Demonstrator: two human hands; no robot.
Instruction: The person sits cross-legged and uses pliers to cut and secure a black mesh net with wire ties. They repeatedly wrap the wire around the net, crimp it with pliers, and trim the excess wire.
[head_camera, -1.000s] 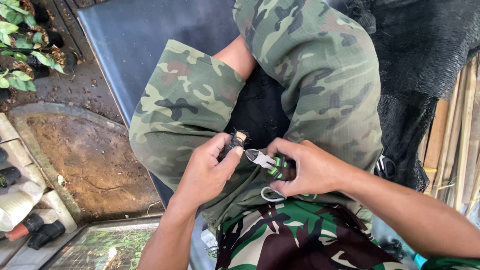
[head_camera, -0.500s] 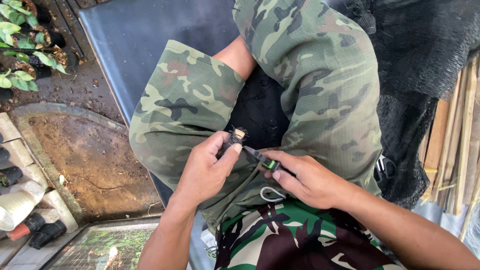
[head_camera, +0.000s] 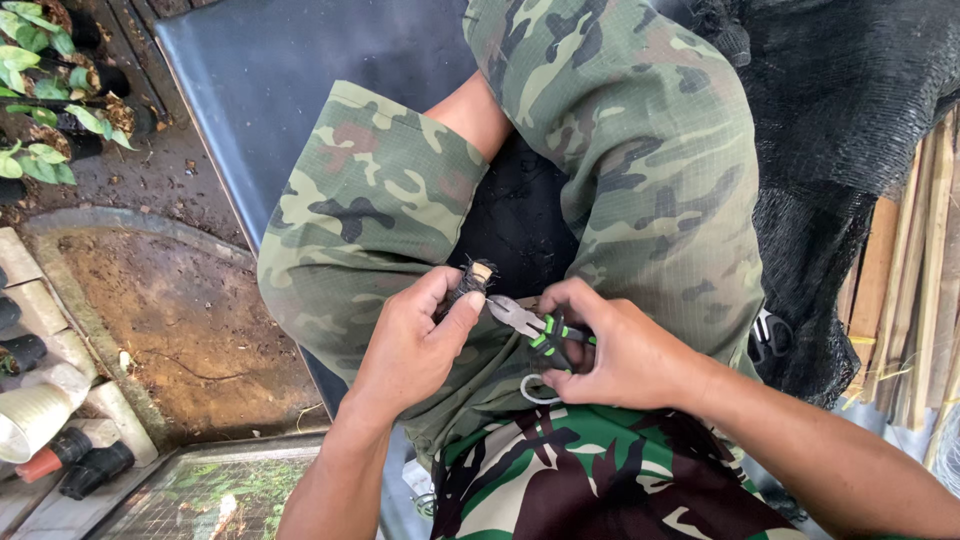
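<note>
My left hand (head_camera: 415, 345) pinches a short dark stick-like piece (head_camera: 470, 282) with a pale cut end, held upright above my lap. My right hand (head_camera: 615, 350) grips small pliers (head_camera: 530, 322) with black and green handles. The metal jaws of the pliers point left and touch the base of the dark piece, right at my left thumb. I sit cross-legged in camouflage trousers (head_camera: 380, 220), and both hands hover over my knees. A thin pale wire loop (head_camera: 535, 392) hangs just below the pliers.
A dark blue mat (head_camera: 290, 80) lies under my legs. Potted green plants (head_camera: 50, 100) stand at the upper left, with bare soil (head_camera: 170, 330) below them. Black netting (head_camera: 850, 110) and bamboo slats (head_camera: 910, 290) fill the right side. Small black pots (head_camera: 90, 465) sit at the lower left.
My right hand has shifted slightly and turned the pliers, bringing their jaws back against the base of the dark piece. My left hand keeps its pinch in the same place.
</note>
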